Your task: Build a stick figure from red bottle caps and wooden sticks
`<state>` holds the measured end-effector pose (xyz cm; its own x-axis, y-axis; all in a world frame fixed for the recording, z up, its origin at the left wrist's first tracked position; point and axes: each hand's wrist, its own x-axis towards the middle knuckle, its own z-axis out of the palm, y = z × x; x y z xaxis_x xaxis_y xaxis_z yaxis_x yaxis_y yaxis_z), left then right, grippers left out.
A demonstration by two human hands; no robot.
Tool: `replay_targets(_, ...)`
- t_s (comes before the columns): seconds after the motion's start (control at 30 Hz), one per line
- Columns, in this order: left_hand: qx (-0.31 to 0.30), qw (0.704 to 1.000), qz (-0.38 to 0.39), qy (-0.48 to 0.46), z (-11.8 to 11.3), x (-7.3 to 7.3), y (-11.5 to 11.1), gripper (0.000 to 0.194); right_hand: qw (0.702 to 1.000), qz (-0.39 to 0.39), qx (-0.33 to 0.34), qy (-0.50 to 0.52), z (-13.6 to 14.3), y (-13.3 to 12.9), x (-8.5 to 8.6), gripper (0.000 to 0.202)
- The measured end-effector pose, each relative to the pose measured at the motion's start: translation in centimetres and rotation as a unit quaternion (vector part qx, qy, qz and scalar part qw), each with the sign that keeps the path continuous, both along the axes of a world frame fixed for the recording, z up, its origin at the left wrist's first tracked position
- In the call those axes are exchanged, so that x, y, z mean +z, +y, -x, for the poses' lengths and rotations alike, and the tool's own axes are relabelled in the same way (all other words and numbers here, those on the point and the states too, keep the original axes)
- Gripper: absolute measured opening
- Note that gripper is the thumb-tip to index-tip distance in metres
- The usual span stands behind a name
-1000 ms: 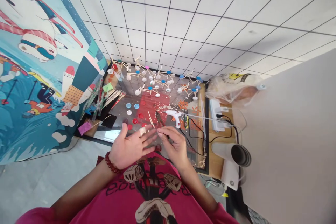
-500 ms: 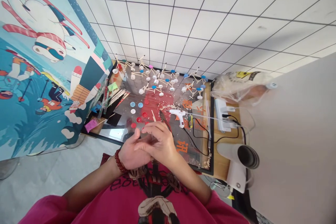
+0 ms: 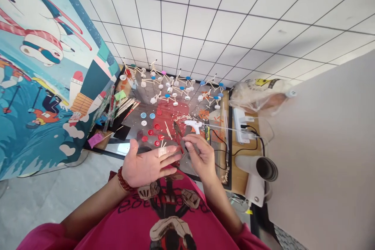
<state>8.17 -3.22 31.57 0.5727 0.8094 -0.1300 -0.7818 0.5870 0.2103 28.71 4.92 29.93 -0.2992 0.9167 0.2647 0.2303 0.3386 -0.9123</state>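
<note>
left hand (image 3: 146, 166): palm up, flat, fingers spread and extended toward the right hand, bandage on one finger, bead bracelet at wrist | right hand (image 3: 199, 155): just beside the left fingertips, fingers curled, thumb and forefinger pinched together | forearms: both bare, angled inward from the body, wrists apart

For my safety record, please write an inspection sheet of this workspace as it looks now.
Surface: glass-topped table, wood crumbs near the middle.
Job's things: pliers beside right hand; stick-and-cap models at the back.
Clutter: loose bottle caps, sticks, plastic bag.
Grippers: left hand open, palm up, bandaged finger; right hand curled, grasp unclear.
Cables: black cord loops to power strip; glue gun lies nearby.
Surroundings: tiled wall, cartoon mural.
</note>
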Motion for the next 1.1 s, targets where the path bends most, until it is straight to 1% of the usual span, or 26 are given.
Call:
replay_targets(0.07,0.003,1.000,0.009,-0.009,-0.1,0.1,0.1,0.112,0.999,-0.014,0.031,0.008,0.3,-0.6,0.1,0.015)
replay_targets(0.17,0.014,0.999,0.024,-0.015,-0.4,0.2,0.1,0.114,0.996,-0.061,0.068,-0.002,0.6,-1.1,0.5,0.030)
replay_targets(0.27,0.020,0.999,0.036,-0.010,-0.6,0.3,0.1,0.111,0.991,-0.106,0.083,-0.029,0.8,-1.1,0.6,0.036)
replay_targets(0.4,0.022,0.999,0.050,-0.003,-0.9,0.4,0.0,0.111,0.984,-0.143,0.095,-0.055,1.0,-1.0,0.2,0.038)
replay_targets(0.47,0.022,0.998,0.055,-0.013,-0.9,0.4,0.0,0.113,0.981,-0.165,0.087,-0.055,1.2,-0.9,0.0,0.036)
replay_targets(0.63,0.018,0.996,0.075,-0.043,-1.0,0.5,-0.1,0.113,0.972,-0.228,0.035,-0.038,1.3,-1.0,-0.5,0.026)
replay_targets(0.73,0.018,0.996,0.084,-0.038,-1.2,0.8,-0.1,0.109,0.972,-0.233,0.029,-0.019,1.4,-1.0,-0.6,0.027)
replay_targets(0.87,0.025,0.994,0.092,-0.045,-1.4,0.9,0.0,0.106,0.971,-0.236,0.037,0.011,1.5,-1.0,-0.9,0.030)
replay_targets(1.0,0.024,0.993,0.103,-0.050,-1.5,0.6,-0.1,0.103,0.971,-0.233,0.042,0.002,1.6,-1.1,-1.4,0.022)
replay_targets(1.1,0.033,0.992,0.113,-0.052,-1.6,0.6,-0.2,0.099,0.971,-0.238,0.023,-0.010,1.4,-1.3,-1.4,0.021)
